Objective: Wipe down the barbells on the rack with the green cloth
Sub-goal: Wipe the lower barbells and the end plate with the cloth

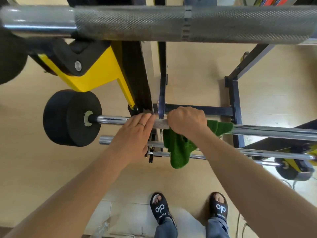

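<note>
Right hand fisted round green cloth, pressing it on middle barbell of rack; cloth hanging below bar; left hand flat, fingers extended, resting on same bar beside it, gripping nothing; black slides marked "alo" in white; smaller lettering beneath unreadable.

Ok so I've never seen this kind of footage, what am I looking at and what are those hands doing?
This is one picture from a camera worn on a person's head, looking down past their arms to their sandalled feet. In front stands a rack holding several barbells. The right hand is closed around a green cloth wrapped on the middle barbell, wiping it. The left hand rests flat on the same bar, beside a black weight. A thick knurled bar crosses the top, very close to the camera.
</note>
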Available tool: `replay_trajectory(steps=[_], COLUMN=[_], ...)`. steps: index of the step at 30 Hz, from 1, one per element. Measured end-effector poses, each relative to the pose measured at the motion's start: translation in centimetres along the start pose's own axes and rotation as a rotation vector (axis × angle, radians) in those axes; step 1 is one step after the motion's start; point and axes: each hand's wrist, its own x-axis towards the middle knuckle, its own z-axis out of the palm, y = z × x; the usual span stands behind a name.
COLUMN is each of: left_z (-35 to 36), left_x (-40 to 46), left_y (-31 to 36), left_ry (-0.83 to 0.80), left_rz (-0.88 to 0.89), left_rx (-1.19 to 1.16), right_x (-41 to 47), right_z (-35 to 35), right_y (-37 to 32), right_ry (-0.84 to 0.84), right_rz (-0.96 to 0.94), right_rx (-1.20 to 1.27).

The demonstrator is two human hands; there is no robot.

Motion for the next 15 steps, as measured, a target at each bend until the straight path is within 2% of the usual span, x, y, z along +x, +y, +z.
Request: replay_trajectory(steps=[2, 3, 4, 6, 7, 8, 10, 11, 13, 15], left_z=[0.5, 0.6, 0.8, 1.0, 1.1, 1.2, 1.4, 1.4, 1.4, 1.5], left_x=[0.0, 0.1, 0.2, 0.2, 0.2, 0.3, 0.5, 0.6, 0.6, 0.5], left_y=[-0.3, -0.3, -0.5, -0.8, -1.0, -0.9, -0.8, -0.8, -0.8, -1.0], left_ry=[0.016, 0.019, 0.018, 0.039, 0.055, 0.054, 0.045, 0.048, 0.058, 0.079], left_rz=[0.023, 0.031, 0.035, 0.031, 0.028, 0.032, 0.038, 0.039, 0.045, 0.040], left_rx=[0.017, 0.003, -0.017, -0.037, -0.033, -0.030, -0.032, -0.026, -0.003, -0.003], right_x=[1.9, 2.2, 2.7, 2.8, 2.3, 1.6, -1.3, -3.3, -6.3, -6.6], right_z=[-0.9, -1.7, -2.1, -2.3, -2.1, -1.4, 1.0, 2.3, 4.9, 6.6], right_y=[-0.2, -0.2, -0.3, -0.6, -0.9, -1.0, -1.9, -2.8, -4.7, -5.4], right_ry=[-0.315, -0.421, -0.478, -0.476, -0.401, -0.249, 0.291, 0.504, 0.711, 0.695], right_rz=[0.052, 0.108, 0.158, 0.154, 0.134, 0.133, 0.137, 0.122, 0.064, 0.028], right_rx=[0.237, 0.337, 0.389, 0.404, 0.377, 0.329, 0.220, 0.216, 0.257, 0.284])
